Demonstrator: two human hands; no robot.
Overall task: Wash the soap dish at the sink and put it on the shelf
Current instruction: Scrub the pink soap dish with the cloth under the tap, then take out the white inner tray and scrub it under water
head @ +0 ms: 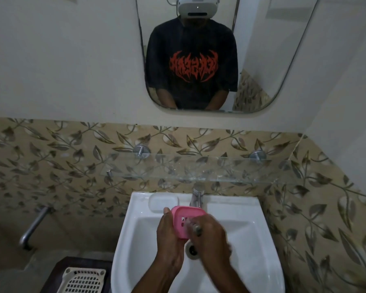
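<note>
Low centre, the left hand [169, 231] clasps the pink soap dish [186, 216] over the sink [241, 208]; the blurred right hand [211, 235] rubs it, grip unclear. Washing seems underway; the shelf [199, 168] comes next.

Pink soap dish [187, 219], white sink [260, 233], leaf-patterned beige tiles [51, 157].

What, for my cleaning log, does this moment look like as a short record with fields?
soap dish: pink, slotted, held over the basin
left hand: grips the dish's left side
right hand: against the dish's right side, motion-blurred; grip unclear
sink: white
tap: chrome, behind the dish
glass shelf: mounted above the tap; dish not yet on it
</note>
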